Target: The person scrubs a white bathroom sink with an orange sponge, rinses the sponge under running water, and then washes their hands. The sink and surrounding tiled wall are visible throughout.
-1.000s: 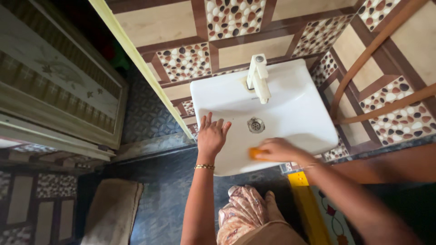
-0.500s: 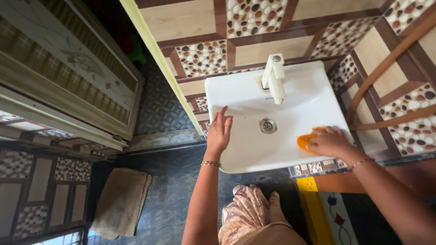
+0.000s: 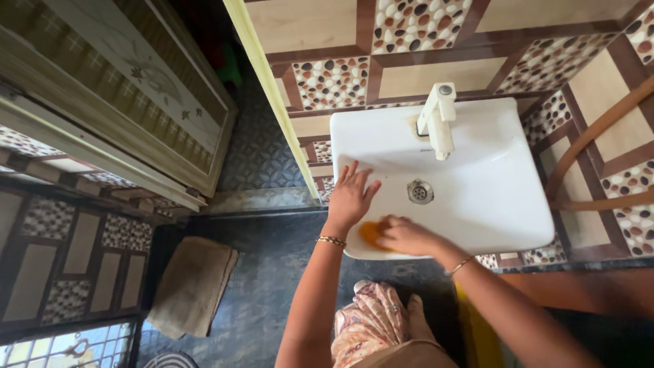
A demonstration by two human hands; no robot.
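Sponge (image 3: 371,233), orange, pressed under closed right hand (image 3: 406,236) on front-left rim of white basin (image 3: 490,197), touching it, just right of left hand (image 3: 351,196) lying open and flat on the rim, drain (image 3: 419,191) beyond.

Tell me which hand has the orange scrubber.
The right hand, pressing the orange scrubber on the basin's near-left rim. The left hand rests flat and empty beside it.
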